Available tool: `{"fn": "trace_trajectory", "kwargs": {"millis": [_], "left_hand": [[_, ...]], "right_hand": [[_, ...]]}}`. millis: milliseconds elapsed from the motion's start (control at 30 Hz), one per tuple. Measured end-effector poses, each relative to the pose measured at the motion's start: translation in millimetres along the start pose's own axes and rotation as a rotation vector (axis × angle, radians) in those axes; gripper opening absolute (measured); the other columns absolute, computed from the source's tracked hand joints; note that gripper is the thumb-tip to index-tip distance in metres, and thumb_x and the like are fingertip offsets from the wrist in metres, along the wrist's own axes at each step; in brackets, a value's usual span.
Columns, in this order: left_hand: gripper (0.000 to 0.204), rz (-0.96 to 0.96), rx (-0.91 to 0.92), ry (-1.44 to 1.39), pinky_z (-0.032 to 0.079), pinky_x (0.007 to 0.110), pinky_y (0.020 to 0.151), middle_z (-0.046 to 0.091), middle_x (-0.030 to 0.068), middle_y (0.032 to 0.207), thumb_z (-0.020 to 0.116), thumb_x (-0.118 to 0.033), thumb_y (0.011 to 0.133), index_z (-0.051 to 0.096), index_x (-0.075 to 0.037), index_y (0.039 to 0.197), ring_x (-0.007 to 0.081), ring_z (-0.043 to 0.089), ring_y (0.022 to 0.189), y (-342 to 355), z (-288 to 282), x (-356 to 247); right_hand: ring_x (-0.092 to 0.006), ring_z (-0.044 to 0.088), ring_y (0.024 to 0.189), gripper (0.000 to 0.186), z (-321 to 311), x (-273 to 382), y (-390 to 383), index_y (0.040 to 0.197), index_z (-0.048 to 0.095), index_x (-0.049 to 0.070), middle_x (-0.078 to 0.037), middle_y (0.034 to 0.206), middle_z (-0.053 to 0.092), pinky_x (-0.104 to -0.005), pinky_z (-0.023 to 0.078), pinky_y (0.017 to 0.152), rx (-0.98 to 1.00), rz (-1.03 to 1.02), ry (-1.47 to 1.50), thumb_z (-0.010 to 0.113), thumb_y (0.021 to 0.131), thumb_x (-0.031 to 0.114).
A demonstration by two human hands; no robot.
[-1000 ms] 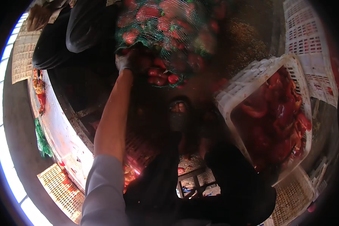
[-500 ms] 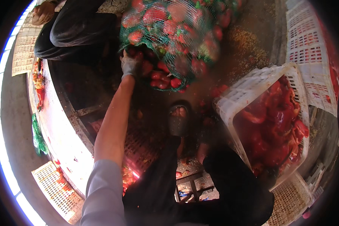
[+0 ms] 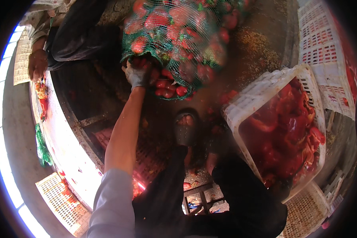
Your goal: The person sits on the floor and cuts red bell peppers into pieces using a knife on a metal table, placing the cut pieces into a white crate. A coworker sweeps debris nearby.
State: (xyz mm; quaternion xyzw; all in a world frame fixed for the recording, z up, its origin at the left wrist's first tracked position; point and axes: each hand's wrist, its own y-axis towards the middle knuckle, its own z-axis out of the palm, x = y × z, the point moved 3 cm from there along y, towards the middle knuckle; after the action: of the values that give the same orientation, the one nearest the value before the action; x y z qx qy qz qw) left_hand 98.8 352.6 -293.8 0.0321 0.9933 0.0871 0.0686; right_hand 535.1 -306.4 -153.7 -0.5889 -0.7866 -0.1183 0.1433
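Note:
My left hand, in a pale knit glove, reaches forward to the shadowed mouth of a green net bag. Its fingers curl at the left edge of the opening, beside dark red peppers; what lies in them is hidden. The bag bulges with red peppers and some green bits. Several peppers rest in the net's sagging lower lip, just right of the hand. No part of my right hand shows.
To my right, a tilted white crate holds opened red peppers; another white crate stands behind it. A bright work surface runs along the left, with a woven basket nearby. Another person's hand is at far left.
My left hand stays at the bag's mouth with little visible movement. At far left, the other person's hand has come lower, over the scraps on the surface's edge.

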Motion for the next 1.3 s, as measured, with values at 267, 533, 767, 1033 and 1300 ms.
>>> {"fn": "trace_trajectory", "kwargs": {"millis": [267,533,767,1033,1300], "left_hand": [[0.062,-0.213,-0.039,-1.002,0.057,0.045,0.104,0.071,0.0140,0.135,0.083,-0.042,0.093,0.068,-0.004,0.140,0.0266,0.070,0.118,-70,-26,-13],[0.044,-0.558,0.497,-2.158,0.061,0.046,0.095,0.069,0.0112,0.134,0.070,-0.032,0.100,0.069,-0.007,0.136,0.0302,0.070,0.117,-146,-150,-121],[0.069,0.093,0.457,-1.851,0.048,0.039,0.118,0.063,0.0128,0.147,0.077,-0.030,0.100,0.052,0.001,0.157,0.0246,0.060,0.135,-194,-288,-128],[0.080,0.072,0.327,-1.693,0.051,0.041,0.114,0.065,0.0146,0.146,0.076,-0.041,0.100,0.048,0.004,0.160,0.0247,0.063,0.131,-281,-415,-108],[0.082,0.017,0.153,-1.738,0.048,0.040,0.117,0.065,0.0150,0.146,0.076,-0.043,0.102,0.045,0.004,0.162,0.0247,0.061,0.134,-369,-470,-68]], "right_hand": [[-0.0320,0.074,0.119,0.044,17,-42,-1,0.140,0.070,-0.001,-0.019,0.129,0.078,-0.0409,0.059,0.103,-0.012,-0.184,0.103,0.069,0.102,0.021],[-0.0315,0.075,0.114,0.043,28,-22,-7,0.138,0.071,0.000,-0.018,0.124,0.078,-0.0415,0.059,0.099,0.024,-0.068,-0.044,0.072,0.101,0.023],[-0.0311,0.075,0.109,0.041,32,5,-4,0.135,0.071,0.001,-0.017,0.120,0.079,-0.0421,0.060,0.096,0.140,-0.010,-0.157,0.074,0.101,0.024],[-0.0258,0.074,0.091,0.032,-73,83,2,0.125,0.073,0.004,-0.013,0.108,0.077,-0.0415,0.061,0.082,-0.040,-0.331,0.406,0.080,0.098,0.020],[-0.0165,0.073,0.084,0.028,-258,271,-112,0.121,0.073,0.001,-0.009,0.097,0.077,-0.0339,0.060,0.074,0.568,-0.525,1.011,0.083,0.097,0.011]]}}
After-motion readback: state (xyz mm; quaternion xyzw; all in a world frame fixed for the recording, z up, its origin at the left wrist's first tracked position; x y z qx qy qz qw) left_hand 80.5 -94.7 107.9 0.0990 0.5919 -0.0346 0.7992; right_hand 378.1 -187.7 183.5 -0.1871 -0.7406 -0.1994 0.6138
